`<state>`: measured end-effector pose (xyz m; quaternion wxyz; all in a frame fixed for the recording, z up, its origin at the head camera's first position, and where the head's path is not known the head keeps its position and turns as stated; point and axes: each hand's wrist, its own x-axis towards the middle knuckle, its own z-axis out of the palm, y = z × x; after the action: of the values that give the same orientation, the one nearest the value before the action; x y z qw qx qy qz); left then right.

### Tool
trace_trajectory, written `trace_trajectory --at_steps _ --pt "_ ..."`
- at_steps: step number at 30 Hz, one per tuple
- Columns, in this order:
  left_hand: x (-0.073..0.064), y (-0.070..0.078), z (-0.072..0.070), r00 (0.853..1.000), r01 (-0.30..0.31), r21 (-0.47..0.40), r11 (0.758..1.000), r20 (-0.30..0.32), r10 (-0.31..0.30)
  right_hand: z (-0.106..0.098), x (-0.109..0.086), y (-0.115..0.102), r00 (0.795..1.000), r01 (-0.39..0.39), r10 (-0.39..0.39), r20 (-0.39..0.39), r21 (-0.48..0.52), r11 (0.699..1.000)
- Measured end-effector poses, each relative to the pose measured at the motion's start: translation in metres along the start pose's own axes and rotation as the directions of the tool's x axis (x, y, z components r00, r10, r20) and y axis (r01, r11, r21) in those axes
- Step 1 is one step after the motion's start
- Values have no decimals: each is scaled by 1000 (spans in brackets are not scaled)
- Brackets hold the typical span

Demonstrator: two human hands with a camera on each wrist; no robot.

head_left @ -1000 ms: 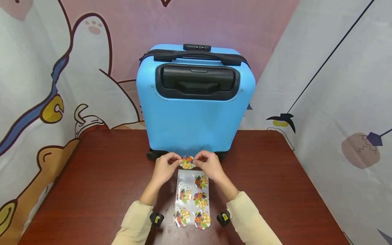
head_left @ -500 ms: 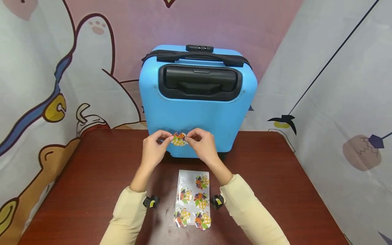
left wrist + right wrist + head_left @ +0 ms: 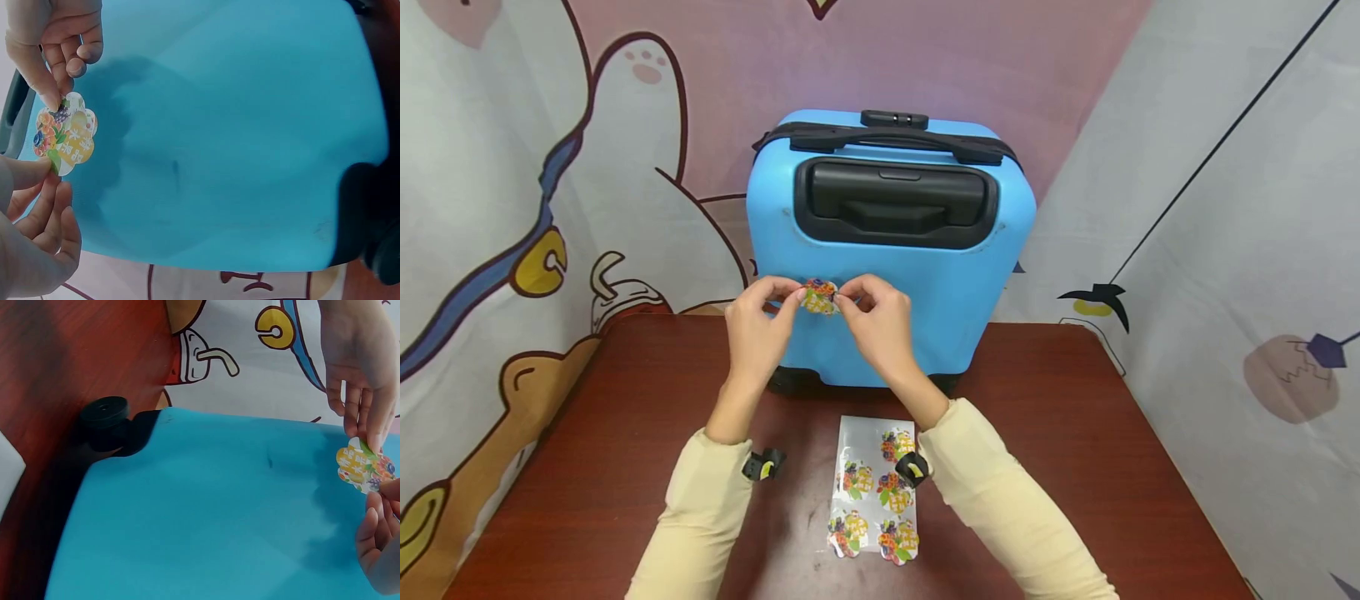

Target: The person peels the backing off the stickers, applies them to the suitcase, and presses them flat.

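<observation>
A flower-shaped fruit-print sticker is stretched between both hands in front of the blue suitcase. My left hand pinches its left edge between thumb and fingers. At the opposite edge my right hand pinches it the same way. In the left wrist view the sticker faces the camera, with yellow lettering and berries on it, and a shadow of the hands falls on the suitcase shell. The right wrist view shows the sticker close over the blue surface.
On the brown table lies a pale sheet bearing several similar stickers, partly under the right wrist's black camera. The suitcase stands upright at the back, its black handle recess facing forward. A printed cloth hangs behind.
Both hands have lifted the sticker from low by the suitcase's base, up and slightly left, to the middle of its front. The sheet of stickers stays in place.
</observation>
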<state>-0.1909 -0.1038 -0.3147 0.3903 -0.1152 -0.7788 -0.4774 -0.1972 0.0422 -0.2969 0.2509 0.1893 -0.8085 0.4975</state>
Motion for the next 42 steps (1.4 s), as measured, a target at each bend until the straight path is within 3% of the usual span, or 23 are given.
trace_trajectory --at_steps 6,14,26,42 --pt "14 9 -3 1000 -15 2 1000 -26 15 1 9 -10 997 57 -57 -59 -7 998" --pt "24 11 -2 999 -23 12 1000 -45 24 3 17 -14 993 64 -65 -104 -15 998" --pt "29 12 0 998 -10 48 999 -59 13 5 22 -14 991 47 -52 -127 -40 998" --pt "28 12 2 992 -65 89 994 -104 74 7 24 -12 986 69 -84 -142 -105 992"
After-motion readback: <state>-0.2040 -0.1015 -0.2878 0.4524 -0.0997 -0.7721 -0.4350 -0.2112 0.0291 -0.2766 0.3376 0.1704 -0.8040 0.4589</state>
